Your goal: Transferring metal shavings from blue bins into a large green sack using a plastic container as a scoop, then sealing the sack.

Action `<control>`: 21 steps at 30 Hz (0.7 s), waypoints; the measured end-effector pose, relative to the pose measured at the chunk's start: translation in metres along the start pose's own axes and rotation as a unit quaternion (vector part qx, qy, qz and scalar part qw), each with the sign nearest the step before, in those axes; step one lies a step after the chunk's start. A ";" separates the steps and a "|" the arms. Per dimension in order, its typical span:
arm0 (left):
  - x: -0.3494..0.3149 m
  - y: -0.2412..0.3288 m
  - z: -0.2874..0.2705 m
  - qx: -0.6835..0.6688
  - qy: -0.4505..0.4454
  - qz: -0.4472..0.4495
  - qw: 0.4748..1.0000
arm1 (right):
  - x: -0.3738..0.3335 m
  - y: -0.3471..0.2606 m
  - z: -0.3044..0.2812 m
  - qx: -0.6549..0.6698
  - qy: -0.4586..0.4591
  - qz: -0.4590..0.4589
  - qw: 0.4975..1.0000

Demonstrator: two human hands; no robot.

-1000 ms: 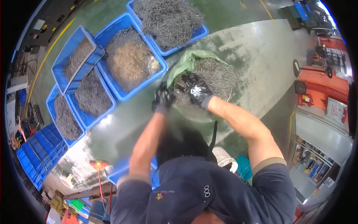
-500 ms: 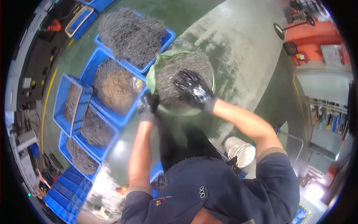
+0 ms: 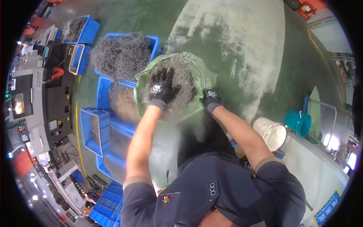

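A green woven bag (image 3: 206, 77) stands in front of me, its mouth spread wide. Grey curly metal shavings (image 3: 182, 81) fill it to near the rim. My left hand (image 3: 162, 89), in a black glove with a grey cuff, lies on the shavings with its fingers spread. At the bag's right edge, my right hand (image 3: 212, 97), in a matching glove, is closed on the bag's side; its fingertips are hidden. A curved, hoop-like line shows along the right side of the bag's mouth.
Blue bins, one with a tall heap of shavings (image 3: 121, 56), stand along the left. A tilted blue bin (image 3: 94, 130) rests among them. White buckets (image 3: 270, 134) and a teal bucket (image 3: 298, 123) are at right. Machines (image 3: 32, 109) line the far left.
My right hand has left the shavings for the bag's right edge. My left hand has moved from the left edge onto the shavings, fingers spread. The view has shifted.
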State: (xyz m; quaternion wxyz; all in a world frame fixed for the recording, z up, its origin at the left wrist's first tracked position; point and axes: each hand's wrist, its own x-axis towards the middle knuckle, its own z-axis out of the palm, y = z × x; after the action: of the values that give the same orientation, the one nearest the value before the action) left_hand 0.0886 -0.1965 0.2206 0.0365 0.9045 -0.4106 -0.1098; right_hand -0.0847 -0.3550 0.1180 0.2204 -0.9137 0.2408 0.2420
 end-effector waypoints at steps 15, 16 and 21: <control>-0.014 0.012 0.047 0.052 -0.094 0.073 0.992 | 0.019 0.047 0.075 0.740 0.132 0.143 0.644; -0.009 0.024 0.050 0.042 -0.086 0.112 0.989 | 0.031 0.061 0.089 0.449 0.228 0.106 0.857; -0.014 -0.002 0.066 0.046 -0.044 0.102 0.993 | 0.031 -0.026 0.005 0.123 0.300 0.099 0.941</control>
State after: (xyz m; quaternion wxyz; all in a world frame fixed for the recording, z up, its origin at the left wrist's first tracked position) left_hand 0.0660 -0.1831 0.1587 -0.0119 0.8528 -0.5066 -0.1265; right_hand -0.0485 -0.3427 0.1042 0.2238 -0.8814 0.4124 -0.0542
